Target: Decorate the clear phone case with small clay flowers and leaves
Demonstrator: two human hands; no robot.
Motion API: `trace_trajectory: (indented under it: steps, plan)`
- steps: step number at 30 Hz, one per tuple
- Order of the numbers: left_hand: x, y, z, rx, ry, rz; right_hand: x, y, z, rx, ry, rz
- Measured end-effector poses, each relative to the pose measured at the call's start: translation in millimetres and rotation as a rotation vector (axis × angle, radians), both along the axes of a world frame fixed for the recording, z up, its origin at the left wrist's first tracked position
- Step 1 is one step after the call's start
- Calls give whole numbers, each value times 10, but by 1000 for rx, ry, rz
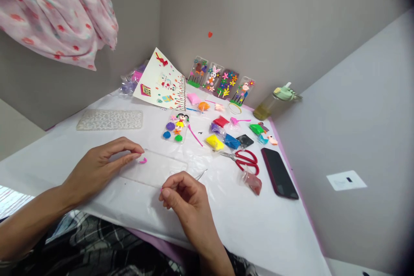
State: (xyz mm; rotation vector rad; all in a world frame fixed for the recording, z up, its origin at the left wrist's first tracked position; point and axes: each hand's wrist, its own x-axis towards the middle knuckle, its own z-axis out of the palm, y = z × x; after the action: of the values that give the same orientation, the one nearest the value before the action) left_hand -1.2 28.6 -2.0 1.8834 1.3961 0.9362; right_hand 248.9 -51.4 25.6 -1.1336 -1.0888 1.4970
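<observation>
The person's two hands are low over the white-covered worktop (252, 228), one at either end of a clear phone case (161, 162) that lies flat just in front of the person. The left hand (101, 164) has its thumb and forefinger brought together at the far left corner of the case, beside a small curved pink piece (143, 161) resting on it; whether those fingertips grip anything cannot be told. The right hand (190, 200) pinches a tiny pink bit (161, 189) between thumb and forefinger by the near right corner, its other fingers curled. A thin metal tool (202, 174) lies just beyond that hand. Behind the clear case is a decorated case (185, 134) bearing a figure in a yellow skirt, with a pink stick tool (195, 134) next to it; a patterned case (110, 120) lies farther left. To the right are a yellow packet (214, 142), a blue packet (231, 141), red-handled scissors (233, 155) and a dark phone (280, 174).
</observation>
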Motion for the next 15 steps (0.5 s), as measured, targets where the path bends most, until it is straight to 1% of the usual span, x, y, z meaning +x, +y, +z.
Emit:
trace_trajectory:
  steps: [4,9,12,15]
  plan:
    - [-43,128,29,-30,28,-68,3,-4,3,-3,5,8]
    - [-90,416,16,-64,78,-202,5,4,-9,-5,8,7]
    - [-77,563,24,-38,146,-331,1,7,-14,-12,9,7]
    - [-55,648,17,-30,206,-458,-6,4,-4,-21,5,13]
